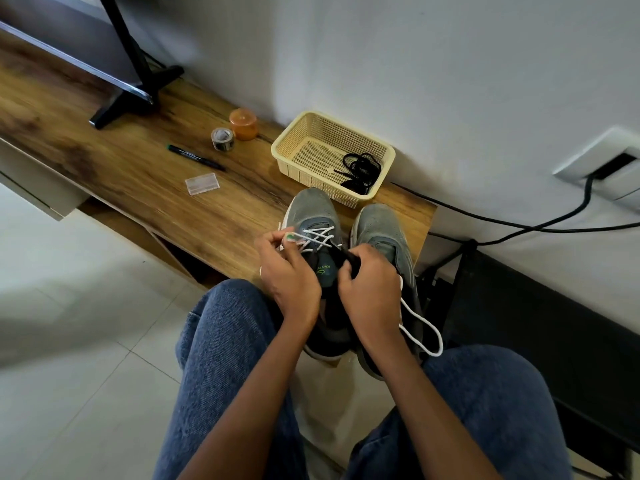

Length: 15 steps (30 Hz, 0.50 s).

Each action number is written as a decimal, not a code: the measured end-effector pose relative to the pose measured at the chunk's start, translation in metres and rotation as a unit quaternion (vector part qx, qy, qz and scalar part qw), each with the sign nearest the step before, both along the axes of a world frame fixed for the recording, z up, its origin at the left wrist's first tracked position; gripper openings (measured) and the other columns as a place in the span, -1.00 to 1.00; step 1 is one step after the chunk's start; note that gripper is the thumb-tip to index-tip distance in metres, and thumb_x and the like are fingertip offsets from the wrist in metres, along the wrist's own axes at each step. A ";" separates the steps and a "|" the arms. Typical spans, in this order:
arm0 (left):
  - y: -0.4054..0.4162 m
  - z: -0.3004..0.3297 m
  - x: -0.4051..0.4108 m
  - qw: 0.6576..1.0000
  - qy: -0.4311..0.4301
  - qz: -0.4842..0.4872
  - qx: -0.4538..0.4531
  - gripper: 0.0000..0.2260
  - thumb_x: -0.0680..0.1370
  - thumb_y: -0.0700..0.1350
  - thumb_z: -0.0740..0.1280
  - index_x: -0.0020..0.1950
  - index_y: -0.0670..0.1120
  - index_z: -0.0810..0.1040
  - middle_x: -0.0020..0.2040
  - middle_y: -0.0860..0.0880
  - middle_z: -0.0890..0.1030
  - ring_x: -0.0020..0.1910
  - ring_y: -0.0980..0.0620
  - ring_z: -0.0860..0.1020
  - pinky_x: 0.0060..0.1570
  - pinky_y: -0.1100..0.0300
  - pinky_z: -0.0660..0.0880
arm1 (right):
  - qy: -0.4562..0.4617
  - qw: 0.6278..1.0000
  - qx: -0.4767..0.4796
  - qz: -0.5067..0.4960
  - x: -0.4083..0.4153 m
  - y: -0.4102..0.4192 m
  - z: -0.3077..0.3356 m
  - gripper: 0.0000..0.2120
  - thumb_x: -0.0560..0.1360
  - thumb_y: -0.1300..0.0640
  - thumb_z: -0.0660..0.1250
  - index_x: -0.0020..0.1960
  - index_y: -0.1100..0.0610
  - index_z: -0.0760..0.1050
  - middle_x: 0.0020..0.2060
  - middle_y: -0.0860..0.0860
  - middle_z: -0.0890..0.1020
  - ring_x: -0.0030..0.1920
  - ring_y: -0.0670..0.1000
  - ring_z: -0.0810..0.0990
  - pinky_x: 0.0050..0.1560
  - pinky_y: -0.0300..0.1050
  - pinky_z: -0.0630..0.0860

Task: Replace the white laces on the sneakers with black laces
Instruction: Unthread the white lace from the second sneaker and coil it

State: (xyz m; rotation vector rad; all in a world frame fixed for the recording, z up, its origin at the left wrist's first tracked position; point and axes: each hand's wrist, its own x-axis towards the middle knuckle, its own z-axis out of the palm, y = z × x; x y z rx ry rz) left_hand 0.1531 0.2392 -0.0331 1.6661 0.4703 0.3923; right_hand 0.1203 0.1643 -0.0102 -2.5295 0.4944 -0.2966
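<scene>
head view: both hands (289, 271) pinch white laces (317, 238); sneakers (311, 216) point toes wallward.

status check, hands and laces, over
Left hand pinching white lace on left grey sneaker. Right hand gripping its black tongue. Black laces waiting in cream plastic basket. Nothing blocking.

Hands (289, 271) on half-unlaced sneaker (311, 216)

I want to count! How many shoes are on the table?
2. The left sneaker, with white laces, sits by the left hand; the right sneaker stands beside it, near the right hand.
</scene>
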 end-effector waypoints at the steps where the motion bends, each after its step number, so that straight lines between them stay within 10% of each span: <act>1: -0.001 -0.001 0.000 1.000 0.008 0.007 -0.012 -0.94 0.63 -0.23 0.17 0.05 -0.10 0.41 -0.13 0.23 0.50 -0.20 0.45 0.48 -0.22 0.45 0.42 | -0.001 1.000 0.000 0.000 0.001 0.001 0.000 -0.92 0.50 0.22 0.27 -0.04 0.18 0.53 -0.16 0.06 0.61 -0.15 0.06 0.57 -0.20 -0.13 0.41; 7: -0.003 -0.004 -0.001 1.000 0.006 0.013 -0.012 -0.92 0.62 -0.24 0.15 0.02 -0.07 0.37 -0.06 0.13 0.59 -0.20 0.40 0.51 -0.07 0.24 0.52 | 0.013 1.000 -0.005 -0.009 0.002 0.003 0.001 -0.90 0.52 0.21 0.26 -0.02 0.18 0.52 -0.14 0.07 0.61 -0.13 0.06 0.57 -0.21 -0.16 0.34; 11: 0.003 -0.003 -0.003 0.989 0.015 -0.088 0.116 -0.88 0.51 -0.03 0.21 0.03 0.09 0.34 -0.10 0.20 0.47 -0.04 0.13 0.48 0.10 -0.15 0.45 | 0.009 1.000 -0.012 -0.003 0.002 -0.001 0.001 -0.91 0.53 0.20 0.26 -0.02 0.17 0.52 -0.13 0.06 0.61 -0.14 0.04 0.56 -0.22 -0.15 0.36; 15: 0.005 -0.002 -0.002 0.950 0.002 -0.159 0.270 -0.77 0.46 0.05 0.33 0.10 0.08 0.53 0.15 0.11 0.53 0.25 0.00 0.41 0.32 -0.08 0.25 | 0.003 1.000 -0.003 0.003 0.001 -0.002 0.000 -0.91 0.54 0.17 0.27 -0.04 0.17 0.52 -0.15 0.05 0.60 -0.15 0.05 0.56 -0.19 -0.06 0.47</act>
